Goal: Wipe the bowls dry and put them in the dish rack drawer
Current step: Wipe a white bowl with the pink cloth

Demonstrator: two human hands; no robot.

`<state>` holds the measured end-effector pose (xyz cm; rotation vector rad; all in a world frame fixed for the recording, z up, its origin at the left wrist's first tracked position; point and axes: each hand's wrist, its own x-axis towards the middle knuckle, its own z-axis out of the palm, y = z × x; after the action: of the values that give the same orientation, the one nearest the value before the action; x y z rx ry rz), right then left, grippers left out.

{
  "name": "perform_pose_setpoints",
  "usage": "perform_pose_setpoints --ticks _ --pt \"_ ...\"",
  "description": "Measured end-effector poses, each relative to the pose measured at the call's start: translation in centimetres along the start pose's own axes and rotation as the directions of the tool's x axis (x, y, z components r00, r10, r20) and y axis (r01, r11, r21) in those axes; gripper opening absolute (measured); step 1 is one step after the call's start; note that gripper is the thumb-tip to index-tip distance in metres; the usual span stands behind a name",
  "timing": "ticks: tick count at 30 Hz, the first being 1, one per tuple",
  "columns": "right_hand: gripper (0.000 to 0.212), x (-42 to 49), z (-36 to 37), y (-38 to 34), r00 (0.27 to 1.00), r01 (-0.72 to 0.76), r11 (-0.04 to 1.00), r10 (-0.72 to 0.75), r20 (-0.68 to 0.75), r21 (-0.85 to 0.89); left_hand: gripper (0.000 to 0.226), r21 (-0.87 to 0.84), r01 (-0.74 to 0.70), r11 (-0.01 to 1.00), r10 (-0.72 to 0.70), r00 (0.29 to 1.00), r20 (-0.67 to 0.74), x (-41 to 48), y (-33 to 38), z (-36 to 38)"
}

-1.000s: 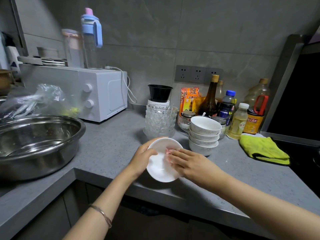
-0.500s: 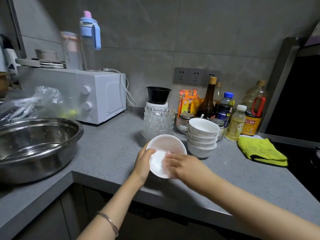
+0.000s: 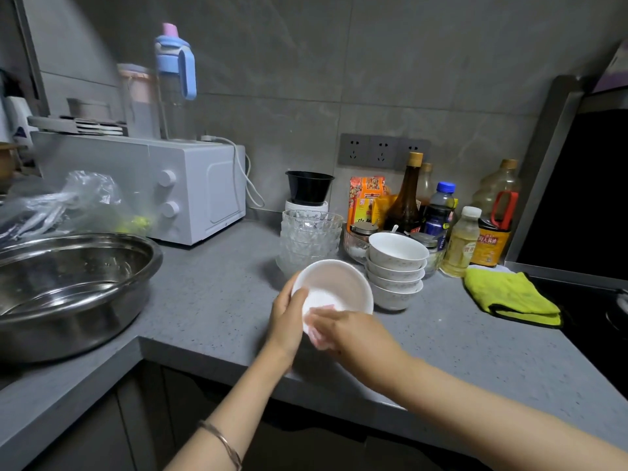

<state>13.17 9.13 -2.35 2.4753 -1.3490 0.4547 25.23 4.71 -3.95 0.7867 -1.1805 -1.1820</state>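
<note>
Dim, soft overhead kitchen light; wide-angle bending and blur at edges.

L hand [image 3: 287, 321] grips bowl [image 3: 336, 283], thumb inside; R hand [image 3: 353, 334] fingers [image 3: 317, 314] press cloth [image 3: 319, 341]

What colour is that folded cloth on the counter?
Yellow-green cloth, dark edging; head view.
</note>
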Motion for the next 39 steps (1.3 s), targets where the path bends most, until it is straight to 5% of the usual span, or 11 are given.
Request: perform_pose_setpoints --ticks 4,8,12,14,18,21,24,27,31,33,39 --pt "0.016 -1.0 -0.5 4.8 0.941 0.337 0.895 -0.317 0.116 -0.292 0.026 0.125 0.043 0.991 -0.059 0.99 0.127 1.4 0.3 -1.8" --pt "0.028 -0.6 -0.9 3.6 0.966 0.258 0.879 -0.235 0.108 -0.401 0.022 0.033 0.081 0.996 -0.085 0.988 0.129 1.4 0.8 -1.4" --pt "0.004 0.1 -1.3 0.3 0.991 -0.062 0.994 0.052 -0.123 -0.087 0.036 -0.072 0.151 0.986 -0.137 0.975 0.172 0.7 -0.3 -0.6" --pt "0.013 0.5 -1.4 -0.8 0.964 -0.222 0.962 0.24 -0.112 0.157 0.04 -0.065 0.162 0.985 -0.149 0.976 0.161 0.1 -0.9 0.2" --pt "0.027 -0.1 -1.3 -1.5 0.979 -0.203 0.916 0.193 0.062 0.347 0.032 -0.035 0.15 0.988 -0.147 0.986 0.075 0.2 -1.0 0.3" --pt "0.038 -1.5 -2.1 1.4 0.979 0.059 0.998 -0.051 0.198 -0.032 0.029 0.028 0.014 0.999 -0.018 0.989 0.149 0.9 0.1 -1.0" --pt "0.046 -1.3 -3.4 4.7 0.938 0.313 0.824 -0.192 0.287 -0.473 0.029 0.109 -0.015 0.994 -0.018 0.955 0.295 1.3 0.8 -1.7" --pt "0.058 -0.5 -5.0 5.8 0.904 0.409 0.769 -0.269 0.332 -0.491 0.033 0.131 0.037 0.991 -0.09 0.9 0.426 1.6 1.4 -1.6" --pt "0.085 -0.2 -6.3 5.5 0.904 0.393 0.714 -0.186 0.384 -0.579 0.035 0.198 0.033 0.98 -0.13 0.856 0.5 2.1 2.1 -1.5" --pt "0.076 -0.7 -5.1 5.4 0.915 0.393 0.743 -0.259 0.308 -0.542 0.031 0.189 0.035 0.981 -0.124 0.866 0.484 2.2 2.1 -1.4" --pt "0.081 -2.4 -3.3 0.7 0.934 0.144 0.974 -0.075 0.35 -0.176 0.026 0.125 -0.023 0.992 -0.017 0.949 0.314 2.0 1.7 -0.8"
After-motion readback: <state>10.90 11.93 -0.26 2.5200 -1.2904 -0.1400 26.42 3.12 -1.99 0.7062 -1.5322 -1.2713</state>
